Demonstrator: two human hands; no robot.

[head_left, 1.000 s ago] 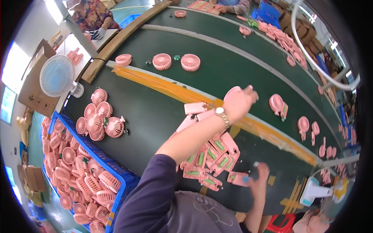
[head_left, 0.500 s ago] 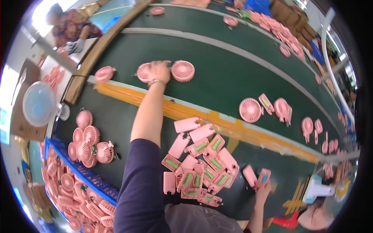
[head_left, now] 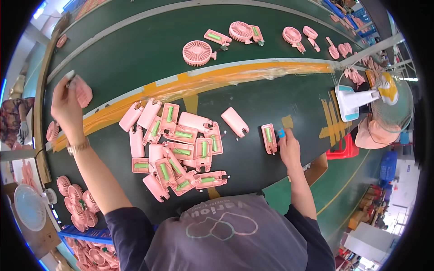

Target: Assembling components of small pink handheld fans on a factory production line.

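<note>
At the far left, over the belt (head_left: 149, 54), my left hand (head_left: 65, 106) is closed at the edge of a round pink fan head (head_left: 83, 92), which looks tilted and slightly blurred. One fingertip has a white cover. My right hand (head_left: 290, 149), with blue wrapping on a finger, rests curled just beside a pink handle shell (head_left: 269, 139) with a green part inside. Its fingertips are partly hidden. Left of that lies a closed-looking pink shell (head_left: 235, 122). Between my arms is a heap of pink handle shells (head_left: 181, 151), several with green parts inside.
Yellow tape (head_left: 153, 92) covers the ledge along the belt. Pink fans (head_left: 197, 53) and shells lie on the belt. Fan heads (head_left: 79, 203) are grouped at left by a blue crate (head_left: 86, 233). A white desk fan (head_left: 352, 101) stands right, above a red stool (head_left: 346, 149).
My view has turned to the right. My left hand has moved from between two fan heads to one at the far left. My right hand now sits beside the shell it was touching.
</note>
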